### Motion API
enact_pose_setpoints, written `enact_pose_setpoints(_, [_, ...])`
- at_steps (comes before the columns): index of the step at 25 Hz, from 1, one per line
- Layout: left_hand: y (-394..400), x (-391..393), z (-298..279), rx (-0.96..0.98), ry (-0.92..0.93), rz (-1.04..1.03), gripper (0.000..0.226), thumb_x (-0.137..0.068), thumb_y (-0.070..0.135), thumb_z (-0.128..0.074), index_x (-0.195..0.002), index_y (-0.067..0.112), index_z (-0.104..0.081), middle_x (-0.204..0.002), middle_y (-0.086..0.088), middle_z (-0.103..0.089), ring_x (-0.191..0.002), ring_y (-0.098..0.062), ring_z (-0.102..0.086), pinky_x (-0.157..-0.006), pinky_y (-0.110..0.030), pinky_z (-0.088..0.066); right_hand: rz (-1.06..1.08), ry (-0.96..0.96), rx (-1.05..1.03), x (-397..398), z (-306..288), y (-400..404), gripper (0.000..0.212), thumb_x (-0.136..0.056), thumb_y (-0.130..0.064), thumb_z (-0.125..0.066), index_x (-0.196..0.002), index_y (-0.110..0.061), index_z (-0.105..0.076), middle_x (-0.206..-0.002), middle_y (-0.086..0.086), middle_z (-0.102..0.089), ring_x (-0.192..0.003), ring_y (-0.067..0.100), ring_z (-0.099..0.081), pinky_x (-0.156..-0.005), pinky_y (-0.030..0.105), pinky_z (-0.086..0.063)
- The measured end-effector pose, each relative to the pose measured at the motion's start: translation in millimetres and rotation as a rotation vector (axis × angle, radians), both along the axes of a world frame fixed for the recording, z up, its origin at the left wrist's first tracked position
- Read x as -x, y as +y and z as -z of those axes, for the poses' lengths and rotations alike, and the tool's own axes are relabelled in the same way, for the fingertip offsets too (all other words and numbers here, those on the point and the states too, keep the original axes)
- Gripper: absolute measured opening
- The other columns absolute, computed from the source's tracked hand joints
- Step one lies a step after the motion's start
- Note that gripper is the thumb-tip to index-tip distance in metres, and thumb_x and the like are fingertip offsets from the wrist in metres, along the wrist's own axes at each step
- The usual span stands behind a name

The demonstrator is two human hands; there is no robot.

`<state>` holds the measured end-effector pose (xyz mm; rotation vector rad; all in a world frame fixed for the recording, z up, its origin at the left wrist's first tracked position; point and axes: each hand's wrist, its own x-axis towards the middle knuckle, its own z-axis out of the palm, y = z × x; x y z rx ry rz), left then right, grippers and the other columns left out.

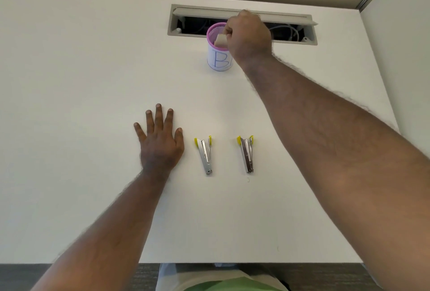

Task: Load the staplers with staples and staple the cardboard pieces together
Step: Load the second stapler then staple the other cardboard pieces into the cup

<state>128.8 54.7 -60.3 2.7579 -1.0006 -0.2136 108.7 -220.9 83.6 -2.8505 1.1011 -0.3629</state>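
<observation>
Pink mesh cup, white paper label: handwritten blue "B", followed by a further stroke partly hidden behind the right hand.

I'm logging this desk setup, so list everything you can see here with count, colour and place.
staplers: two, silver with yellow tips, side by side at desk centre
loose staple: one, silver, just below the right stapler
mesh cup: one, pink with white label, far centre
cardboard piece: one, tan, at cup mouth
cable tray: one, grey, lid open, far edge
desk: one, white
left hand: flat on desk
right hand: grip on cardboard piece
</observation>
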Motion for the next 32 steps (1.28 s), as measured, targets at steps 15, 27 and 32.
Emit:
enact_pose_setpoints(15, [-1, -2, 5, 0.01, -0.014, 0.002, 0.059, -0.099, 0.036, -0.035, -0.154, 0.019, -0.023, -0.164, -0.003, -0.013, -0.151, -0.03, -0.007, -0.117, -0.062, -0.005, -0.08, 0.015, 0.043, 20, -2, 2, 0.032, -0.098, -0.02, -0.045, -0.121, -0.016, -0.067, -0.122, 0.007, -0.062, -0.112, 0.029, -0.056, -0.083, 0.038, -0.049])
enact_pose_setpoints(27, [1, -4, 9, 0.019, -0.007, 0.029, 0.06, -0.098, 0.038, -0.031, -0.153, 0.017, -0.024, -0.164, -0.006, -0.015, -0.151, -0.033, -0.009, -0.117, -0.064, -0.005, 0.246, -0.099, -0.536, 227, 74, 136, 0.005, -0.086, -0.03, -0.066, -0.089, -0.026, -0.069, -0.093, -0.005, -0.069, -0.082, 0.019, -0.067, -0.079, 0.038, -0.055])
enact_pose_setpoints(32, [0, -4, 9, 0.013, -0.006, 0.024, 0.059, -0.098, 0.038, -0.031, -0.153, 0.017, -0.024, -0.164, -0.006, -0.016, -0.15, -0.033, -0.009, -0.117, -0.064, -0.005, 0.351, 0.018, -0.679, 255, 102, 187, 0.016, -0.087, -0.042, -0.066, -0.096, -0.03, -0.068, -0.094, -0.012, -0.063, -0.087, 0.01, -0.062, -0.072, 0.026, -0.047])
